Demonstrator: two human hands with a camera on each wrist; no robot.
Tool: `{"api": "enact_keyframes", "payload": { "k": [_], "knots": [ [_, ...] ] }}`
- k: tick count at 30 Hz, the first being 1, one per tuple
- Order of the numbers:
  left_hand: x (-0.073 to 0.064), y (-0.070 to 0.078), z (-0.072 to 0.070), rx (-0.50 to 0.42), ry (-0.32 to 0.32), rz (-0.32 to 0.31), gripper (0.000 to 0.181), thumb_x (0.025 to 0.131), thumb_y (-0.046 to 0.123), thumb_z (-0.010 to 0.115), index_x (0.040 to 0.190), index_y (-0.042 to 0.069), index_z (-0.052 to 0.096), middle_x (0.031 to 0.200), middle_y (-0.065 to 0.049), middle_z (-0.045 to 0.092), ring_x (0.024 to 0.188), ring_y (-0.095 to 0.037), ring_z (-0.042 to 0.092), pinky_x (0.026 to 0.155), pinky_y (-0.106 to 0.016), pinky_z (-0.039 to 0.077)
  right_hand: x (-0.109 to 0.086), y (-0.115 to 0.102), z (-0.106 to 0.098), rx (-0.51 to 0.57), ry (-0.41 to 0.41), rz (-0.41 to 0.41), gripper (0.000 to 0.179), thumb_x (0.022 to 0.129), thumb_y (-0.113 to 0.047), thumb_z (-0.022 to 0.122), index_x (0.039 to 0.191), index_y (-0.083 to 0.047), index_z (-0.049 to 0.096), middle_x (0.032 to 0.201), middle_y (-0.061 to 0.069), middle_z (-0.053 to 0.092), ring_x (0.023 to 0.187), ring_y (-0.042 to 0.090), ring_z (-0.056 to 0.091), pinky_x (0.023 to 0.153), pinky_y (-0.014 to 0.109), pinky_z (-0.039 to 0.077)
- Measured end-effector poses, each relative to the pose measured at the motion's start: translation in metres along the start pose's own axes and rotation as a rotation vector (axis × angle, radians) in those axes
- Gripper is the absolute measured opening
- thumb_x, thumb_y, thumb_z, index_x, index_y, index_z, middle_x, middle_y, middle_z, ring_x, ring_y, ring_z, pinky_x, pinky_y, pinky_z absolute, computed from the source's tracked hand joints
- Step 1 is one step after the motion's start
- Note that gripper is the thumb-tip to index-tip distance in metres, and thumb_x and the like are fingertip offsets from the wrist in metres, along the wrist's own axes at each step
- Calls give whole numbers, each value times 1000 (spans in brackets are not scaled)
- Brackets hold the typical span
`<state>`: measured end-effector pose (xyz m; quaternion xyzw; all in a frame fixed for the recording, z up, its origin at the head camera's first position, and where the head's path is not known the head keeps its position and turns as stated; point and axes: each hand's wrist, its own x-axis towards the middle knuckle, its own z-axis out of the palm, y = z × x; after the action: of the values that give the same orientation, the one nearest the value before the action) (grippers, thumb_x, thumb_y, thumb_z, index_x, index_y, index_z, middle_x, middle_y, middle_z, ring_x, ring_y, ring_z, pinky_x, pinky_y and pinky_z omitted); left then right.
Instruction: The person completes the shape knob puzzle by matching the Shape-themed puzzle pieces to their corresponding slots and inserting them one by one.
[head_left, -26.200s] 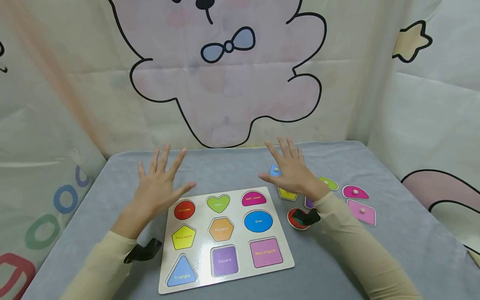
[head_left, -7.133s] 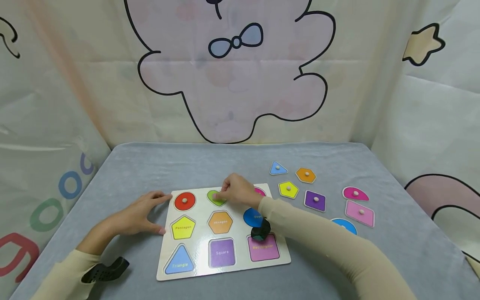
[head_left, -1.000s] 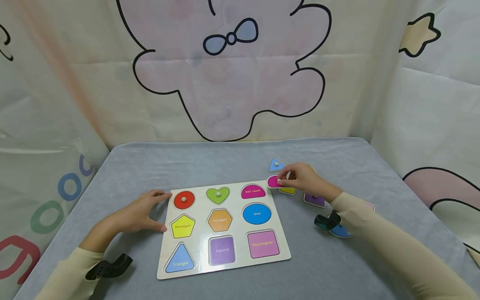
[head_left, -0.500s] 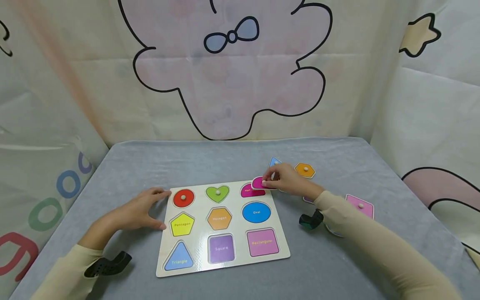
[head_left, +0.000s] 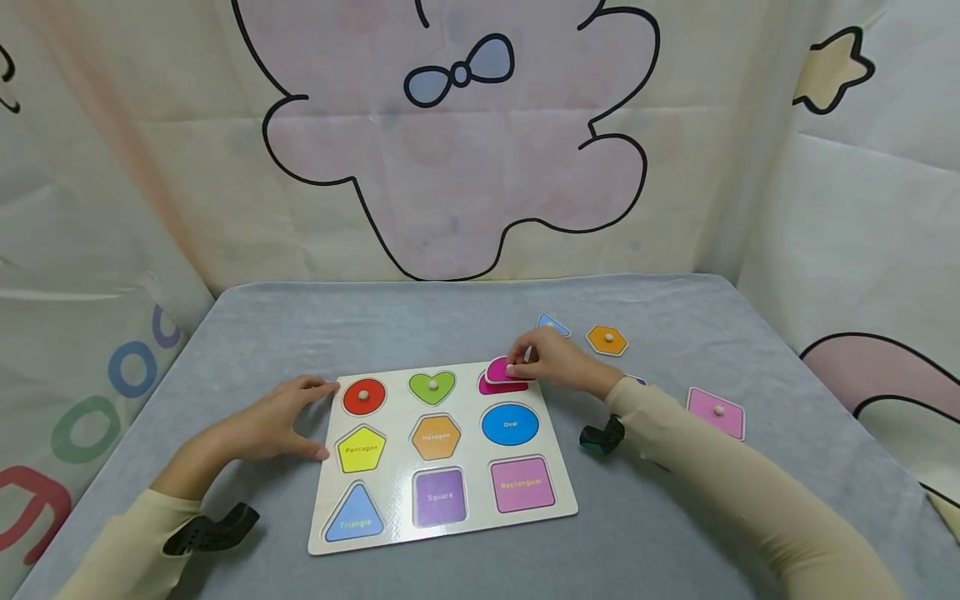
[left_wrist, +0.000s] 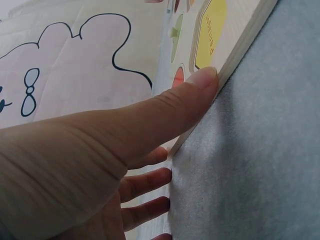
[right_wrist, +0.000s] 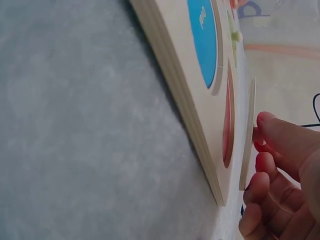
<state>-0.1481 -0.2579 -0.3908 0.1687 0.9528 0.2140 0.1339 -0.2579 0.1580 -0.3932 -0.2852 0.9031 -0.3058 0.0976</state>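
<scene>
A white wooden shape-puzzle board (head_left: 477,518) lies on the table. My right hand (head_left: 561,365) pinches the magenta half-round piece (head_left: 497,369) by its knob. In the head view the piece overlaps the half-round recess (head_left: 489,388) at the board's far right corner; in the right wrist view a gap shows between piece (right_wrist: 248,145) and board. My left hand (head_left: 258,429) rests at the board's left edge, thumb (left_wrist: 202,80) on the edge by the pentagon recess, other fingers relaxed. The red circle (head_left: 365,397) and green heart (head_left: 432,387), both knobbed, sit in their recesses.
Right of the board lie a blue triangle (head_left: 553,322), an orange hexagon (head_left: 607,340) and a pink rectangle (head_left: 717,412), each with a knob. Other pieces there are mostly hidden by my right hand and sleeve. A printed curtain (head_left: 457,192) stands behind the table.
Over the last second my right hand has carried the half-round piece left from beside the board to over its recess. Seven seconds ago that hand was at the heart. My left hand stays put.
</scene>
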Motion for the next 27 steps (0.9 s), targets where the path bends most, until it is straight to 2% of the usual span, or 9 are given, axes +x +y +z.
{"api": "enact_keyframes", "payload": {
  "k": [5,11,27],
  "knots": [
    [-1,-1,1,1,1,-1,103,70,41,91,152,1,43,149,-31,41,132,-50,40,105,-70,41,4,-2,5,3,-41,40,12,92,-23,76,95,-11,76,83,3,66,73,15,55,62,23,49],
    [0,-1,1,2,0,-4,103,70,41,92,152,1,42,150,-31,40,133,-50,39,105,-70,41,5,-5,10,-5,-48,71,11,92,-22,76,94,-11,76,81,3,65,74,15,55,62,23,48],
    [1,1,0,-1,0,-19,104,70,42,91,152,2,42,151,-31,40,134,-50,39,105,-70,41,9,-5,15,2,-50,51,9,92,-20,76,92,-11,76,80,3,65,74,15,55,63,22,50]
  ]
}}
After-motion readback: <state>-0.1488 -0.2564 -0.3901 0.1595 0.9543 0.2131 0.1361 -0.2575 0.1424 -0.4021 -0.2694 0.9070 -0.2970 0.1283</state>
